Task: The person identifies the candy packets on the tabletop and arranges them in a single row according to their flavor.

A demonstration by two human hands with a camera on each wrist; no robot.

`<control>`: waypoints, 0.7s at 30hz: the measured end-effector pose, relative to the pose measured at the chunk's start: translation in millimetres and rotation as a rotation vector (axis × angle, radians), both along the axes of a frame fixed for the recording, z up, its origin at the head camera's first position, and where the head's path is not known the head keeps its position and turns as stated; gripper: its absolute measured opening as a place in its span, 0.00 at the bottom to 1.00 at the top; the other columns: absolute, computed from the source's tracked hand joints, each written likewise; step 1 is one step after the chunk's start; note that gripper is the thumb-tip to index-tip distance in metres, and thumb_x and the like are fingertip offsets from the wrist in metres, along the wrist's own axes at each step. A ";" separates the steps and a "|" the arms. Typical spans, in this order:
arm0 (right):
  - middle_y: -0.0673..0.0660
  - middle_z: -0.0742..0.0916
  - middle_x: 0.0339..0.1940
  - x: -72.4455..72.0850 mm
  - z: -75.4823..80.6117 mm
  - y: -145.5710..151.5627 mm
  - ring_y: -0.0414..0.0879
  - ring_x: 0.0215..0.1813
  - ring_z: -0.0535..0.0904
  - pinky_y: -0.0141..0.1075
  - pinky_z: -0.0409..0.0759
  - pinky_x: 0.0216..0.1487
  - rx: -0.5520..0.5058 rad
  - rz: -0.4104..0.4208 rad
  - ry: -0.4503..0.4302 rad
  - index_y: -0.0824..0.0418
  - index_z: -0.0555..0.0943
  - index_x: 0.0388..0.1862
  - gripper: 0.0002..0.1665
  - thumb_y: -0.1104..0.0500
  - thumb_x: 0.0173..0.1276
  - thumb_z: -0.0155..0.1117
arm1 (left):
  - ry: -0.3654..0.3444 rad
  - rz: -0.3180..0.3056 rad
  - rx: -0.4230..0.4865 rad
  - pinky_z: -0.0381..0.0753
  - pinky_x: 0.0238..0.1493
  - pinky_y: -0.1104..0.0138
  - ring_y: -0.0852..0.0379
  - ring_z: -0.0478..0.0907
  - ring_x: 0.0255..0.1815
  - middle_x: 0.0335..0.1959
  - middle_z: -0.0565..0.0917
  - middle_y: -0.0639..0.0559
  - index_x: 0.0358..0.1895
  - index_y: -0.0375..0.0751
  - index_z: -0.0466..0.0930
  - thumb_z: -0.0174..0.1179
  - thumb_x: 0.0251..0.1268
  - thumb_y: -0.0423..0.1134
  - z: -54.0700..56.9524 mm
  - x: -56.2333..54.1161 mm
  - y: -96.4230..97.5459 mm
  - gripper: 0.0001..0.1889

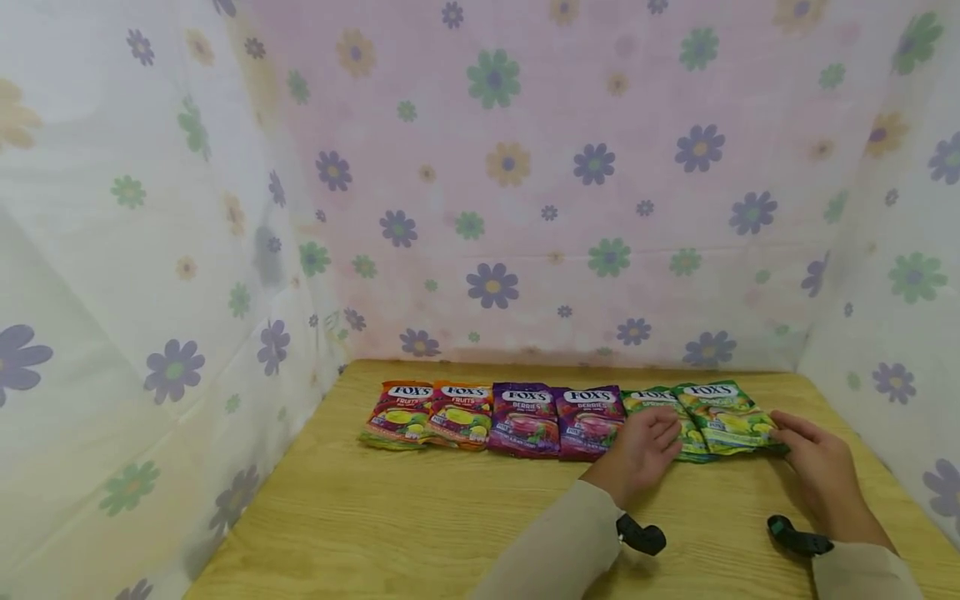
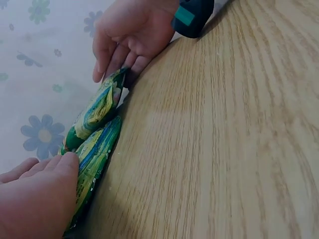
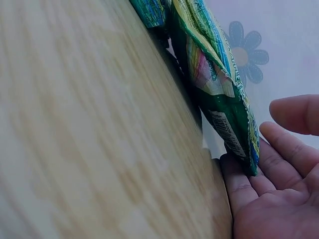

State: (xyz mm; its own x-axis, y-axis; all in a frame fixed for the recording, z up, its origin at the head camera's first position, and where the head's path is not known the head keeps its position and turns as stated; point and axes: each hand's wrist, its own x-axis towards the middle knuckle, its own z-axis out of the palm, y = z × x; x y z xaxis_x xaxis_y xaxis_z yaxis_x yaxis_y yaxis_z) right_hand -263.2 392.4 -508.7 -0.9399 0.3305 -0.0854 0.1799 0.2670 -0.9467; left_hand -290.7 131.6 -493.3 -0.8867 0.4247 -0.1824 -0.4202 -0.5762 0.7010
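Note:
Two green candy bags lie side by side at the right end of a row. The right-hand green bag (image 1: pixel 723 417) slightly overlaps the left-hand green bag (image 1: pixel 660 404). My left hand (image 1: pixel 645 450) is at the left-hand green bag, covering part of its front, with its fingers fairly straight. At the outer edge of the right-hand green bag is my right hand (image 1: pixel 821 462). In the right wrist view, the fingers (image 3: pixel 279 162) touch the raised lower corner of that bag from beneath, while the thumb stays apart from it.
Left of the green bags, two purple berry candy bags (image 1: pixel 522 421) and two orange fruit candy bags (image 1: pixel 459 417) continue the row on the wooden table (image 1: pixel 420 517). Flower-patterned cloth (image 1: pixel 525 208) encloses the table at the back and both sides.

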 end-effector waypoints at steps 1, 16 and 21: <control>0.35 0.70 0.77 0.0 0.2 0.3 0.34 0.79 0.60 0.14 0.73 0.43 -0.003 0.000 0.004 0.53 0.67 0.81 0.37 0.41 0.78 0.58 | -0.001 -0.003 0.005 0.54 0.82 0.43 0.32 0.56 0.82 0.78 0.63 0.28 0.76 0.28 0.64 0.62 0.67 0.38 0.0 0.0 -0.6 0.36; 0.28 0.75 0.54 0.9 -3.3 4.2 0.35 0.71 0.68 0.19 0.77 0.48 -0.121 0.000 0.045 0.49 0.77 0.73 0.29 0.43 0.77 0.61 | 0.177 -0.152 -0.074 0.53 0.83 0.46 0.40 0.60 0.82 0.78 0.67 0.38 0.73 0.37 0.71 0.57 0.73 0.37 5.4 -0.8 -28.7 0.26; 0.27 0.78 0.47 -1.1 -0.4 1.5 0.24 0.50 0.72 0.18 0.79 0.40 -0.205 -0.004 0.103 0.53 0.82 0.67 0.23 0.49 0.77 0.64 | 0.298 -0.213 -0.163 0.56 0.82 0.47 0.43 0.63 0.80 0.78 0.68 0.39 0.73 0.38 0.72 0.54 0.75 0.35 9.8 -1.9 -47.9 0.25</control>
State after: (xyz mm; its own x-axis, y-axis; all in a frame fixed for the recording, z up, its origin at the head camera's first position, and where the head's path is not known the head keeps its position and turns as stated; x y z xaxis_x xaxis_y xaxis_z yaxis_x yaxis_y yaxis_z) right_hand -264.2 393.9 -509.1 -0.9459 0.3198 -0.0550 0.0805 0.0671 -0.9945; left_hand -292.7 83.7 -483.5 -0.8063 0.5914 -0.0111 -0.2830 -0.3692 0.8852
